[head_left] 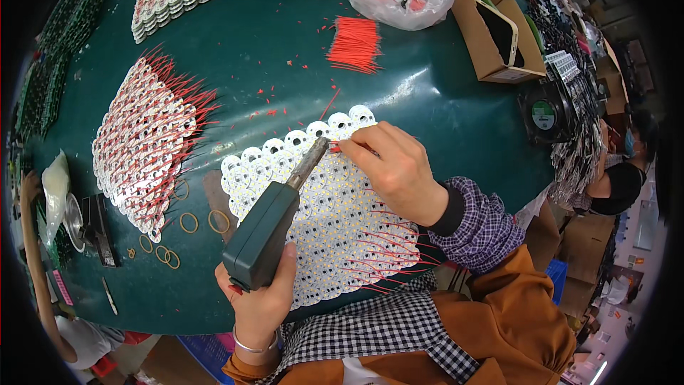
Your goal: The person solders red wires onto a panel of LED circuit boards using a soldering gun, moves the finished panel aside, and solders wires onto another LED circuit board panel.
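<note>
My left hand (258,305) is wrapped round the grip of a dark green soldering gun (262,232). Its metal tip slants up and right, ending close by the fingers of my right hand (399,171). That hand is closed in a pinch on a short red wire (335,148) at the upper part of a panel of joined round white LED boards (320,235). The panel lies in front of me, partly covered by the gun and both hands. Red wires stick out along its lower right side. Whether the tip touches a board is too small to tell.
Stacked, red-wired LED panels (146,139) lie at left, with rubber bands (189,222) nearby. Beyond are a pile of red wires (354,44), a plastic bag (402,0) and a cardboard box (524,57) holding a phone. A small fan (545,114) stands right. A person's arm (35,264) shows at far left.
</note>
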Motion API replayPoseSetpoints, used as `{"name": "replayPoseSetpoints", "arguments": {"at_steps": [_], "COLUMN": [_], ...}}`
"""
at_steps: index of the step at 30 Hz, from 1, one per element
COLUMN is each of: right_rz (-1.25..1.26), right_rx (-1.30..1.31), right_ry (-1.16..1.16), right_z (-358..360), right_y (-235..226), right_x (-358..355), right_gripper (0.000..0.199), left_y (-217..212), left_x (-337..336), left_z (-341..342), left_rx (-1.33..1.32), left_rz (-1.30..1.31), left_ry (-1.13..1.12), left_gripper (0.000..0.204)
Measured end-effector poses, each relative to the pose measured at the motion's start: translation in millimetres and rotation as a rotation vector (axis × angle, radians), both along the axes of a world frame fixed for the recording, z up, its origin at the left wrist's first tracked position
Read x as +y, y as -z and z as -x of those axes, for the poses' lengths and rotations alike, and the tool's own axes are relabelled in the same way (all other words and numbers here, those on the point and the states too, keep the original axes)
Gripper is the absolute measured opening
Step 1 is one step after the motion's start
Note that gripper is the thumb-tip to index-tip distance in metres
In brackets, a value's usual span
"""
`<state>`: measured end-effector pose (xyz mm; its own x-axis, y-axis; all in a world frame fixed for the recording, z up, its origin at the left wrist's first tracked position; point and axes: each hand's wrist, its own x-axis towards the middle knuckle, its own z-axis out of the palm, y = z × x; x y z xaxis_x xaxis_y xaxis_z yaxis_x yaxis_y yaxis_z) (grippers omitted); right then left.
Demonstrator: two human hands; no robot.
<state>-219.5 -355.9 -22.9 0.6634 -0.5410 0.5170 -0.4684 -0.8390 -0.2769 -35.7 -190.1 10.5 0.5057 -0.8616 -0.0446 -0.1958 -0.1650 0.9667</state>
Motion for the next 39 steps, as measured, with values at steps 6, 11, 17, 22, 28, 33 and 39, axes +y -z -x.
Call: {"name": "replayPoseSetpoints", "arguments": {"at_steps": [6, 11, 17, 22, 28, 33, 39], "right_rz": [0.010, 0.014, 0.043, 0.107, 0.059, 0.025, 0.033], "right_rx": [0.013, 0.028, 0.072, 0.034, -0.031, -0.011, -0.003], "right_ry": [0.008, 0.019, 0.019, 0.030, -0.036, -0.041, -0.036], "right_z": [-1, 0, -2, -3, -3, -3, -3], "right_y": [-2, -3, -2, -1, 1, 3, 4], "right_x": [1, 1, 2, 3, 8, 8, 8], "right_gripper": [0.026, 0.025, 0.017, 0.016, 0.020, 0.021, 0.021], "left_y": [-3, -5, -5, -6, 10, 4, 1], "left_x": [-2, 0, 13, 15, 25, 22, 19], "left_z": [1, -1, -3, -1, -10, -5, -6], "left_rx": [-0.040, -0.141, 0.115, 0.077, -0.041, -0.015, -0.020], "left_rz": [0.001, -0.048, -0.108, -0.100, -0.040, -0.026, -0.053], "left_ry": [0.006, 0.037, -0.160, -0.164, -0.019, -0.007, 0.051], "left_gripper": [0.017, 0.018, 0.023, 0.026, 0.037, 0.038, 0.033]}}
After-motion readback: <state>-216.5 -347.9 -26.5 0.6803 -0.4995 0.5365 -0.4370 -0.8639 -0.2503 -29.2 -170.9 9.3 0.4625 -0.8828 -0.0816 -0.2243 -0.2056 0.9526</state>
